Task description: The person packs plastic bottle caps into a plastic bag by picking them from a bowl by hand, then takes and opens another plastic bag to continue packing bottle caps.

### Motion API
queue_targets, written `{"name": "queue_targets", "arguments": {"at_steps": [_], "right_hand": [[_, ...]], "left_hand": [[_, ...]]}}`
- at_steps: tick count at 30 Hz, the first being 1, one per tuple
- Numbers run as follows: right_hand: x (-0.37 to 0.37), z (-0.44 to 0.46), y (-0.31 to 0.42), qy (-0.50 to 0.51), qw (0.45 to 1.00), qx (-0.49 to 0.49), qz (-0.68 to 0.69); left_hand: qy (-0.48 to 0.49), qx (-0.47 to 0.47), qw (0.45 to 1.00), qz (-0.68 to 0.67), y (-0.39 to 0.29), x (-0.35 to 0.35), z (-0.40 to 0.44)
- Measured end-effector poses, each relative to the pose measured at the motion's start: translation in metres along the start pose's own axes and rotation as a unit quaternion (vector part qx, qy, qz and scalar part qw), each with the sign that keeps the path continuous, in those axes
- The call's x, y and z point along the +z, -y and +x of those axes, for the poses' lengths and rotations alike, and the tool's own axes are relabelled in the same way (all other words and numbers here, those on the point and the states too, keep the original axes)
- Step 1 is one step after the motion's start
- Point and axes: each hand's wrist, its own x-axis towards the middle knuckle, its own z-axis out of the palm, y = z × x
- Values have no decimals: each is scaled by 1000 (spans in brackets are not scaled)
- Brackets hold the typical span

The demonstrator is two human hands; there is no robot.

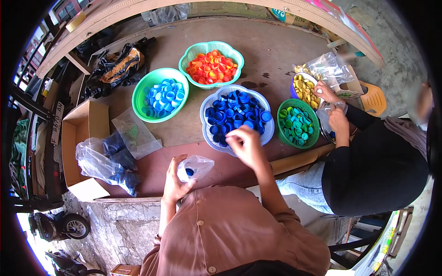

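A clear plastic bag (200, 166) with a dark blue cap (189, 172) inside is held by my left hand (175, 182) near the table's front edge. My right hand (249, 146) is over the front right rim of the light blue basket (208, 135), which is full of dark blue caps (235, 109). Its fingers are bent together, and whatever they hold is too small to make out. Behind that basket stands a mint basket (184, 59) of orange-red caps (212, 67). Light blue caps (164, 96) fill a green bowl (138, 102) on the left.
At right, a co-worker's hands (338, 120) are by a green basket (297, 100) of green caps and a bowl of yellow caps (305, 89). A cardboard box (73, 156) with bagged caps and a flat plastic bag (137, 135) lie left; a black bag (110, 69) lies behind.
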Motion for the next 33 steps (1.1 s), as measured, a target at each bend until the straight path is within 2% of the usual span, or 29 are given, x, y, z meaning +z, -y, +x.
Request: {"name": "queue_targets", "arguments": {"at_steps": [2, 4, 5, 7, 10, 12, 14, 15, 16, 18, 19, 24, 27, 30, 33], "right_hand": [[-24, -6, -49, -74, 964, 21, -256], [-35, -11, -77, -46, 921, 118, -370], [-34, -12, -83, -45, 920, 116, -371], [-32, -15, -91, -2, 899, 177, -402], [-20, -17, -104, -17, 880, 158, -447], [-19, -20, -105, -25, 883, 149, -445], [-25, -22, -93, -15, 923, 168, -347], [-28, -24, -83, -41, 946, 116, -301], [-30, -26, -73, -42, 945, 117, -302], [-31, -29, -52, -106, 968, -49, -223], [-31, -30, -40, -129, 959, -91, -235], [-27, -40, -4, -214, 920, -180, -274], [-25, -39, 8, -219, 913, -193, -284], [-17, -34, 19, -205, 952, -152, -171], [0, -35, 38, -111, 991, -68, 13]], "left_hand": [[-4, 5, 1000, 6, -2, -2, 1], [-1, -1, 1000, 7, -2, -1, 1], [-3, 0, 1000, 6, -3, -1, 2], [15, -14, 1000, -6, -4, -1, 2], [24, -8, 1000, -14, -3, -1, 2], [26, -14, 999, -13, -4, -3, 2], [27, -22, 999, -10, -4, -5, 2], [23, -19, 1000, -6, -2, -5, 2], [20, -16, 1000, -4, -1, -5, 2], [25, -13, 1000, -4, -1, -4, 4], [28, -11, 1000, -3, -2, -3, 4], [54, -5, 999, 4, -8, 1, 9], [62, 0, 998, 5, -9, 1, 10], [65, 6, 998, 15, -7, 0, 10], [65, 8, 998, 17, -5, 1, 9]]}}
